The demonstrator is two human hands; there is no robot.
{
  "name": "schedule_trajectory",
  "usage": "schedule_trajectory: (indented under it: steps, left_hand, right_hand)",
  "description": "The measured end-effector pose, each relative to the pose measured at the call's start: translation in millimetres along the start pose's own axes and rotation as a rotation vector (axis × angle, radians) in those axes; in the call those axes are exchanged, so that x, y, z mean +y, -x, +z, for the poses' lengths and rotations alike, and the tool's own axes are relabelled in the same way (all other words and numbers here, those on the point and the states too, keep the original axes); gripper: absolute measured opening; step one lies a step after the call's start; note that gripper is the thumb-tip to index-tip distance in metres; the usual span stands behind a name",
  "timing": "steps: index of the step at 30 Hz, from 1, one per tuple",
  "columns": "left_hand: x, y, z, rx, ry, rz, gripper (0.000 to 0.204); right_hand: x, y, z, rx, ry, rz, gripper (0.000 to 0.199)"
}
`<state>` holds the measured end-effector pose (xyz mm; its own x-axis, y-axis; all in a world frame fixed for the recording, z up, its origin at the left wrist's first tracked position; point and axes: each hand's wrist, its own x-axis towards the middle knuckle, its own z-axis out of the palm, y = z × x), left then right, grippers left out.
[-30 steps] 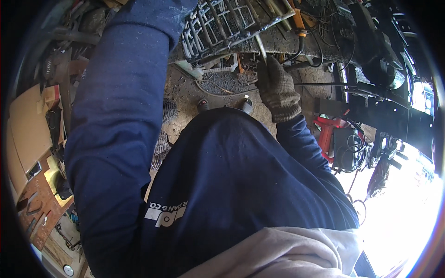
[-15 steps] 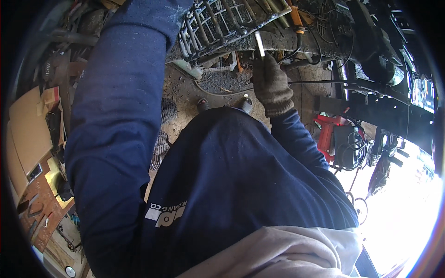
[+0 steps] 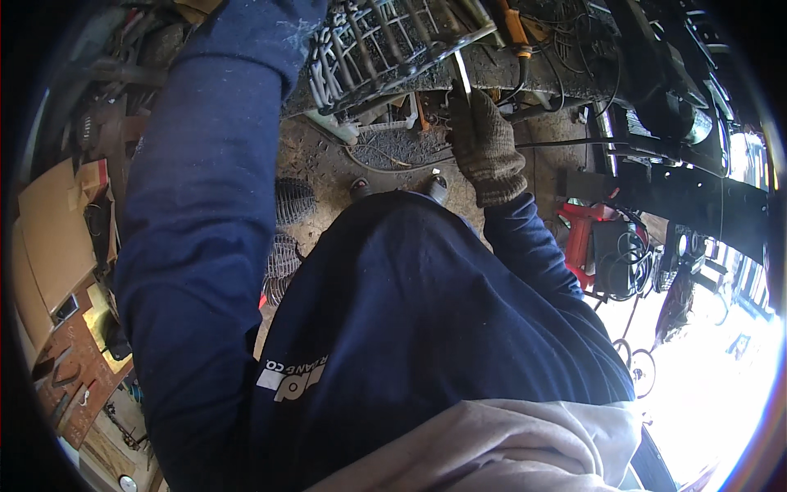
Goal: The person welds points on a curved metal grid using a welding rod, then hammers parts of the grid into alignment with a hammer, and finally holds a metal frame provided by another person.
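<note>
My right hand (image 3: 485,152), in a brown knitted glove, is closed around a pale flat metal bar (image 3: 462,72). The bar points up past the corner of a metal grate (image 3: 385,51) made of dark rods. This grate lies on the dark workbench (image 3: 492,75) at the top of the view. My left arm (image 3: 205,180), in a navy sleeve, stretches up along the grate's left side. Its hand is beyond the upper edge, out of sight. To the right of the grate lies an orange-handled tool (image 3: 514,31) with a black cable.
Coiled wire bundles (image 3: 288,201) sit on the floor by my left arm. A red stand (image 3: 578,238) and dark machine with cables (image 3: 619,254) are on the right. Cardboard (image 3: 53,234) and a brown board with tools (image 3: 78,373) lie left. Black cables cross the bench.
The grate and my left arm appear slightly farther left. My right hand appears a little lower and to the right, still gripping the metal bar.
</note>
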<state>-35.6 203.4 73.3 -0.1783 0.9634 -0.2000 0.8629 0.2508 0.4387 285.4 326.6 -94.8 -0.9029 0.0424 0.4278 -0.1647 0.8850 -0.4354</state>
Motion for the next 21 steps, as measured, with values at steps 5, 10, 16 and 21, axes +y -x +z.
schedule_trajectory:
  steps: [5, 10, 16, 21]
  left_hand:
    - [-24.8, 0.5, 2.5, -0.077, 0.022, 0.091, 0.032]
    - [-108.4, -0.2, 18.1, -0.248, 0.316, 0.235, 0.035]
    - [-100.6, 39.1, -7.1, -0.310, 0.464, -0.066, 0.037]
    - [-82.8, 59.8, -12.7, -0.266, 0.393, -0.151, 0.037]
  right_hand:
    - [4.9, 24.6, 6.9, -0.001, -0.399, 0.420, 0.032]
    - [-4.8, 32.4, -4.8, 0.000, -0.559, 0.682, 0.031]
    - [-6.1, 36.7, -1.0, -0.005, -0.618, 0.697, 0.033]
    - [-9.9, 35.9, 6.1, -0.065, -0.543, 0.622, 0.032]
